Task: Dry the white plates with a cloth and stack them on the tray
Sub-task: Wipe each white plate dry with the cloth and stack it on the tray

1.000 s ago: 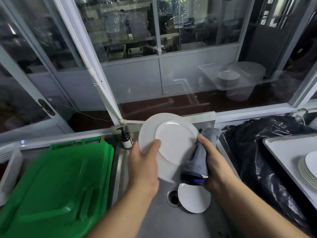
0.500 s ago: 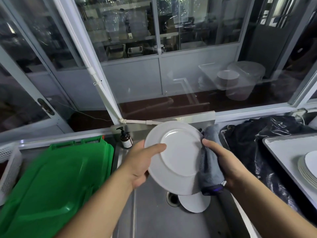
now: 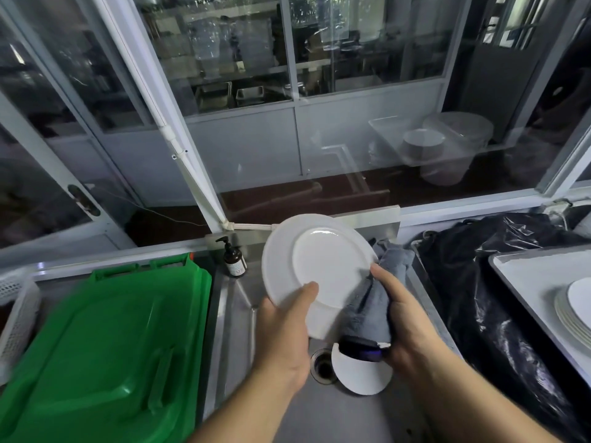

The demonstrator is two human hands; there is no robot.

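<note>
Head view — steel sink [image 3: 351, 414], glass partition [image 3: 367, 43] — dim kitchen.

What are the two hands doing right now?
Left hand: grips the plate by its lower rim, thumb on its face.
Right hand: grips the cloth, pressing it against the plate's edge.

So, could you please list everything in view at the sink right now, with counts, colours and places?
Held plate: one, white, above the sink.
Cloth: one, grey, against the held plate's right edge.
Sink plate: one, white, beside the drain.
Stacked plates: several, white, on the tray.
Tray: one, white, far right.
Bin lid: one, green, left.
Pump bottle: one, brown, sink corner.
Bag: one, black, right.
Basket: one, white, far left.
Left hand: grips the held plate.
Right hand: grips the cloth.
</note>
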